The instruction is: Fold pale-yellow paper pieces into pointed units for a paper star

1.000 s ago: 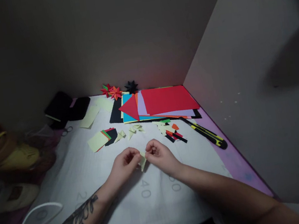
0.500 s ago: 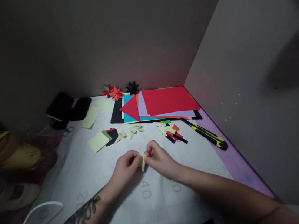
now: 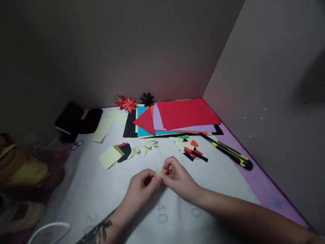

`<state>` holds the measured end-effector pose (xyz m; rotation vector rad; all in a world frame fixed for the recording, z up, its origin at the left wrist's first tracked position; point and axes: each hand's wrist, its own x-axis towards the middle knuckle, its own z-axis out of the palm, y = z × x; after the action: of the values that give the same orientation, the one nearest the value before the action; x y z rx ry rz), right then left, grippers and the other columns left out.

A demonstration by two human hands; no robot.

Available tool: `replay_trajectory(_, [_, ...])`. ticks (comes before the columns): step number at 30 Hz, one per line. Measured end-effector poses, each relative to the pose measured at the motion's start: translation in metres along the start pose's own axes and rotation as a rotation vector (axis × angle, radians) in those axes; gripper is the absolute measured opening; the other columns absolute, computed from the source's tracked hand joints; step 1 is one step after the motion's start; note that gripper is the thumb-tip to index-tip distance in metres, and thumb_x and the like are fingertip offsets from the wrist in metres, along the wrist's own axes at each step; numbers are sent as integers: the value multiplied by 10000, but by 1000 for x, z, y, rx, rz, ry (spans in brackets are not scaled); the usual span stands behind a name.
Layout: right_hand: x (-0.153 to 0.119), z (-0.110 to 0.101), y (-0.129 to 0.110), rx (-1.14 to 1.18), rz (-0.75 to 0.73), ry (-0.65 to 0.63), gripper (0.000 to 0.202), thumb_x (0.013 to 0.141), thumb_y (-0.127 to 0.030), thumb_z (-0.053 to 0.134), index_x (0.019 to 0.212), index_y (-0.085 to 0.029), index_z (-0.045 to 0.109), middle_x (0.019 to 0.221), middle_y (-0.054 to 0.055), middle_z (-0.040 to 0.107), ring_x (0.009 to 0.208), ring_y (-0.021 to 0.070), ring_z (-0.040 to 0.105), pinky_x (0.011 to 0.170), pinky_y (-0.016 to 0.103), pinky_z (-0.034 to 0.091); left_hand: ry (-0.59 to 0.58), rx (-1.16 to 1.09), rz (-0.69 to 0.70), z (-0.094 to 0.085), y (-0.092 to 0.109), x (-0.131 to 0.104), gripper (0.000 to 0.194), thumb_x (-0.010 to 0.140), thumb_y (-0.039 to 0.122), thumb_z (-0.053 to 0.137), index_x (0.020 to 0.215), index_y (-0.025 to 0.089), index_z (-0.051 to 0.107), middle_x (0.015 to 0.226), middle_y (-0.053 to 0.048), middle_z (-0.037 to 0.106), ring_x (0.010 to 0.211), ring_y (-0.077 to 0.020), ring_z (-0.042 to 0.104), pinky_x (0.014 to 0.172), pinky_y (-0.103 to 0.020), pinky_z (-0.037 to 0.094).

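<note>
A small piece of pale yellow paper point(image 3: 158, 173) is pinched between my two hands, low over the white sheet, mostly covered by fingers. My left hand point(image 3: 141, 185) grips its left side with thumb and forefinger. On the other side, my right hand point(image 3: 177, 177) pinches the paper with the thumb close to the left one. Just beyond the hands lie several folded pale yellow paper pieces point(image 3: 150, 146). Left of them sits a stack of paper squares point(image 3: 109, 157), pale yellow on top, with green, orange, red and black edges showing.
Coloured paper sheets point(image 3: 188, 112) lie at the back, with folded paper stars point(image 3: 130, 105) behind. Paper scraps point(image 3: 191, 150) and a yellow-black utility knife point(image 3: 231, 152) are at right. Scissors point(image 3: 77, 144), a black case point(image 3: 90, 121) and a white cable point(image 3: 48, 225) are at left. A wall point(image 3: 266, 82) borders the right.
The view has shifted slightly. My hands have drawn closer together, and less of the pale yellow paper shows between the fingers. Both hands still hold it.
</note>
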<state>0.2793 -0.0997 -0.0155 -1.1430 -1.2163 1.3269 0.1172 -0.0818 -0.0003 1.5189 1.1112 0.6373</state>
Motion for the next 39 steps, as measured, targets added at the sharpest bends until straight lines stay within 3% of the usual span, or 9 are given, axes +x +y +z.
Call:
replay_trajectory(6, [-1, 0, -8, 54, -35, 107, 219, 726, -177, 616, 813, -228, 422, 707, -52, 527, 646, 116, 508, 587, 230, 416, -26, 54, -36, 6, -2, -4, 260, 816, 348, 553, 667, 137, 581, 596, 25, 514, 567, -100, 433, 514, -206, 315])
replay_trajectory(10, [20, -22, -11, -17, -129, 258, 221, 744, -211, 622, 814, -232, 414, 746, -46, 523, 665, 118, 515, 611, 239, 421, -4, 34, -56, 3, 1, -6, 179, 787, 273, 537, 695, 142, 615, 674, -10, 614, 628, -122, 516, 565, -214, 386])
replay_trajectory(12, [41, -38, -11, -131, -154, 267, 205, 752, -229, 605, 848, -234, 424, 752, -46, 511, 670, 126, 519, 612, 246, 418, 11, 33, -67, 0, 2, -5, 152, 763, 245, 533, 698, 142, 622, 691, -23, 635, 647, -132, 536, 588, -225, 407])
replay_trajectory(16, [86, -60, -5, -560, -100, 190, 133, 787, -184, 505, 902, -224, 453, 705, -45, 513, 625, 144, 532, 603, 260, 409, 42, 51, -64, -7, 3, -4, 146, 753, 242, 531, 694, 143, 620, 693, -31, 638, 652, -138, 540, 596, -238, 411])
replay_trajectory(20, [108, -62, -2, -1064, -140, 135, 171, 767, -81, 467, 875, -202, 524, 752, 19, 578, 744, 199, 551, 662, 288, 405, 57, 82, -38, -13, 2, -3, 152, 767, 253, 525, 699, 149, 613, 685, -24, 624, 640, -135, 527, 585, -239, 400])
replay_trajectory(25, [109, -55, -10, -1205, -291, 67, 165, 818, -78, 489, 848, -176, 618, 946, 99, 628, 931, 242, 511, 823, 326, 394, 72, 94, -9, -15, -2, -1, 149, 773, 243, 517, 687, 156, 602, 675, -12, 613, 637, -132, 526, 586, -232, 401])
replay_trajectory(30, [117, -46, -23, -1318, -450, -221, 284, 881, -56, 468, 1054, -197, 643, 1096, 72, 658, 995, 225, 485, 854, 314, 374, 41, 95, 2, -13, -5, -2, 150, 777, 236, 510, 713, 156, 620, 709, -24, 650, 662, -144, 562, 602, -234, 423])
replay_trajectory(34, [124, -36, -27, -1471, -479, -360, 231, 907, -107, 493, 1031, -206, 661, 1027, 77, 676, 955, 232, 495, 797, 320, 362, 39, 110, 23, -13, -5, -3, 157, 783, 244, 507, 717, 157, 619, 709, -25, 647, 663, -147, 564, 605, -237, 428])
replay_trajectory(39, [125, -29, -26, -1582, -479, -369, 209, 936, -162, 479, 914, -179, 686, 911, 91, 682, 889, 223, 529, 761, 310, 365, 37, 134, 35, -14, 0, -5, 158, 778, 237, 505, 707, 156, 621, 701, -25, 643, 655, -144, 555, 601, -238, 419])
